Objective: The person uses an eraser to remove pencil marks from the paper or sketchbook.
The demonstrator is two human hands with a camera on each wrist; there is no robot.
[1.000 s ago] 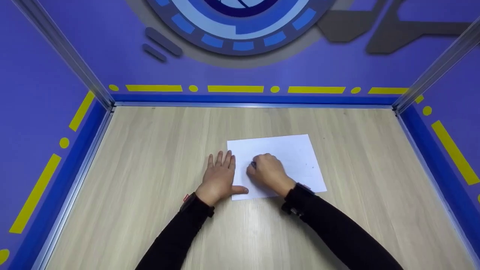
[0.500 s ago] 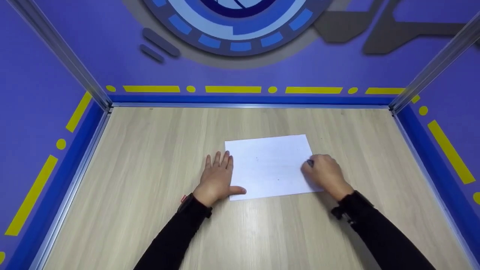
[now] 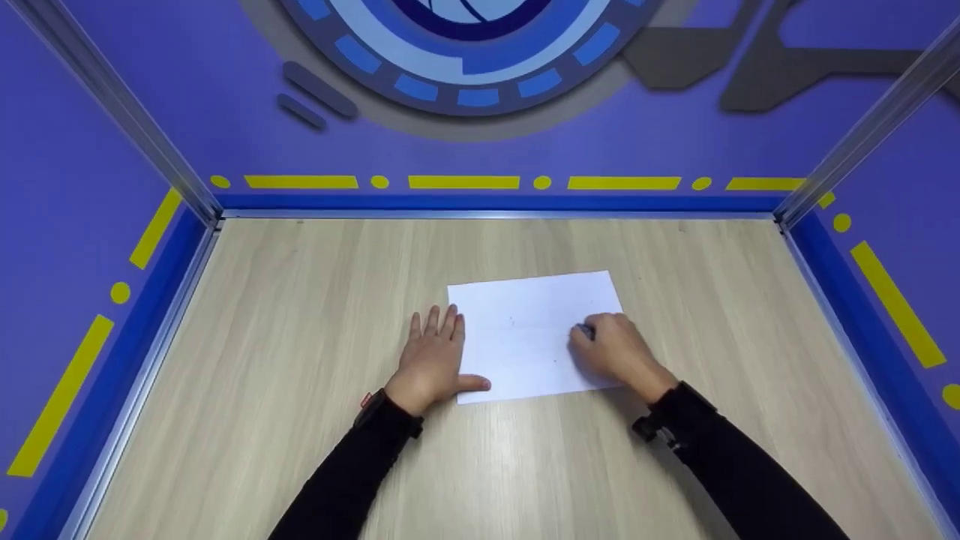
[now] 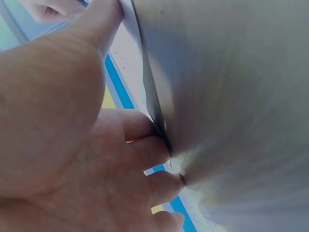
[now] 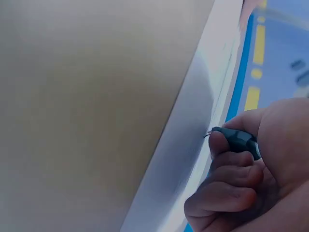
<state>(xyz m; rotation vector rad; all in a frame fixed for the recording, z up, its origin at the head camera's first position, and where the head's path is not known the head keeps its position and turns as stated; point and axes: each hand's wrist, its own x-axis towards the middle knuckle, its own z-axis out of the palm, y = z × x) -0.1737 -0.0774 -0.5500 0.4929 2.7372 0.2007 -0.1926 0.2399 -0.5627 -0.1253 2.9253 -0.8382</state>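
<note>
A white sheet of paper (image 3: pixel 517 300) lies on the wooden tabletop, bearing faint lines and a few small dark specks. My left hand (image 3: pixel 431 364) rests flat over its left edge, fingers straight and thumb spread onto the lower corner. Over the right part of the sheet, my right hand (image 3: pixel 615 349) pinches a small dark eraser (image 5: pixel 239 140) between thumb and curled fingers. Thin dark crumbs cling to the eraser's tip in the right wrist view, where it meets the paper. Most of the eraser is hidden by the fingers in the head view.
Purple-blue panels (image 3: pixel 450 161) with yellow dashes enclose the table (image 3: pixel 315 300) at the back and both sides. Metal rails (image 3: pixel 495 214) run along the panels' lower edges. Bare wood surrounds the paper.
My right hand, with the eraser, swept rightward across the paper to its right edge, then came back a little to the left. My left hand stays in place on the sheet.
</note>
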